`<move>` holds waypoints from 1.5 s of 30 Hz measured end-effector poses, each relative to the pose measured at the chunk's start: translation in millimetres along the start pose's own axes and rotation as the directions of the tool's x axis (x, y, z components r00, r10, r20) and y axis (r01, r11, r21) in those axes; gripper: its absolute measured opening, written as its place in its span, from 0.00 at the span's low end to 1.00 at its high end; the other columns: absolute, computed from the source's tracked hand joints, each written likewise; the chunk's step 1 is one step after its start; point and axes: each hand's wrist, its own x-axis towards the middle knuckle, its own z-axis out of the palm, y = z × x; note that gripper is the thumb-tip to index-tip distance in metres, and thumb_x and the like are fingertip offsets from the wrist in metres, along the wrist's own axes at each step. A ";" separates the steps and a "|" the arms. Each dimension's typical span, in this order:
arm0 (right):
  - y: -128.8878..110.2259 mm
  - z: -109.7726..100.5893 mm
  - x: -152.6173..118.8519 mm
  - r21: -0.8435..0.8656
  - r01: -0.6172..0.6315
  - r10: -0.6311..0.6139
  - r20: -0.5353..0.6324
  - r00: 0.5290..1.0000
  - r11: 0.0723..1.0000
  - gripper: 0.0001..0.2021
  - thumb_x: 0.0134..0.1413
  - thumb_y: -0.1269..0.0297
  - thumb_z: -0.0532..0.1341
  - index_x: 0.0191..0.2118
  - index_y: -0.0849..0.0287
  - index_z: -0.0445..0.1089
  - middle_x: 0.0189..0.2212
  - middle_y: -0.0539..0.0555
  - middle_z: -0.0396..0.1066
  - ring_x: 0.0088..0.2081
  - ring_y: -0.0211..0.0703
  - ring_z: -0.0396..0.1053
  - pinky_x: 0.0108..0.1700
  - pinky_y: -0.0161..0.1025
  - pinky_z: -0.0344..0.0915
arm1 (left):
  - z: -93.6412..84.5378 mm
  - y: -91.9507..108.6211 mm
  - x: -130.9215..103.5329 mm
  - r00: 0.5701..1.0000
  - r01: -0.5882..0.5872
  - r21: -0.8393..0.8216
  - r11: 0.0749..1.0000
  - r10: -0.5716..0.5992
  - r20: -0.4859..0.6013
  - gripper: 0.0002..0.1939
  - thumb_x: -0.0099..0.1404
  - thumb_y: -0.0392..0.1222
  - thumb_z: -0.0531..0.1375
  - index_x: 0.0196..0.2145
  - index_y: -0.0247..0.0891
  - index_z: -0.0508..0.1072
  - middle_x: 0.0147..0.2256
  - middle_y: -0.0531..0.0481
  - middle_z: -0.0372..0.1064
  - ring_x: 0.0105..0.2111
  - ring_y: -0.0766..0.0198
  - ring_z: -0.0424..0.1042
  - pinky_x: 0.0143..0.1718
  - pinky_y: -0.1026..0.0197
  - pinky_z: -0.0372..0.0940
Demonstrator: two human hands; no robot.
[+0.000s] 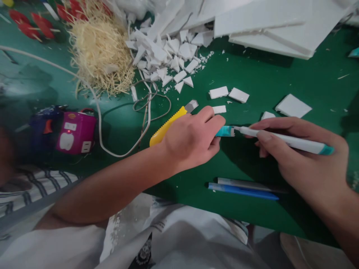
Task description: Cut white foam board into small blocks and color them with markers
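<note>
My left hand [193, 138] is closed on a small foam piece [225, 131] with a teal surface, which sticks out past the fingertips. In my right hand [311, 157] is a white marker [294, 143] with a teal end, its tip touching or almost touching the piece's right end. A yellow cutter [168, 126] lies beside and partly under my left hand. Small white foam blocks [218, 92] lie just beyond the hands, and a larger foam piece [293, 106] is at the right. Nearer my body lie a blue pen [244, 191] and a grey pen [246, 184].
White foam scraps [168, 52] and straw-like shreds [101, 52] are heaped at the back, with foam sheets [275, 26] to their right. A white cable [98, 108] loops across the green table [190, 186]. A magenta box [76, 132] stands left, near another person's striped clothing [39, 186].
</note>
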 end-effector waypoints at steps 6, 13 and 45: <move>1.8 -0.7 -4.5 0.011 -0.024 0.023 0.062 0.998 1.000 0.06 0.59 0.61 0.71 0.30 0.46 0.81 0.21 0.47 0.72 0.23 0.41 0.70 0.26 0.39 0.67 | -0.2 -0.7 -0.5 1.000 0.004 -0.005 1.000 -0.004 -0.005 0.11 0.72 0.37 0.55 0.46 0.36 0.76 0.42 0.43 0.73 0.37 0.55 0.76 0.35 0.56 0.68; 1.7 1.5 -3.3 0.053 -0.023 0.023 -0.001 1.000 0.998 0.02 0.57 0.62 0.73 0.33 0.48 0.83 0.22 0.46 0.74 0.22 0.38 0.68 0.26 0.37 0.66 | 0.6 -1.6 -0.9 0.999 -0.011 0.011 1.000 0.012 -0.032 0.11 0.71 0.37 0.55 0.45 0.36 0.76 0.40 0.44 0.72 0.33 0.56 0.74 0.33 0.57 0.66; 4.5 -2.1 -2.7 -0.003 0.027 -0.027 0.046 0.999 1.000 0.05 0.61 0.60 0.70 0.33 0.48 0.82 0.22 0.47 0.74 0.23 0.40 0.69 0.24 0.38 0.65 | 1.4 -2.5 -2.1 1.000 -0.013 -0.007 1.000 0.013 -0.022 0.11 0.72 0.37 0.55 0.47 0.36 0.75 0.42 0.44 0.73 0.37 0.56 0.76 0.36 0.56 0.70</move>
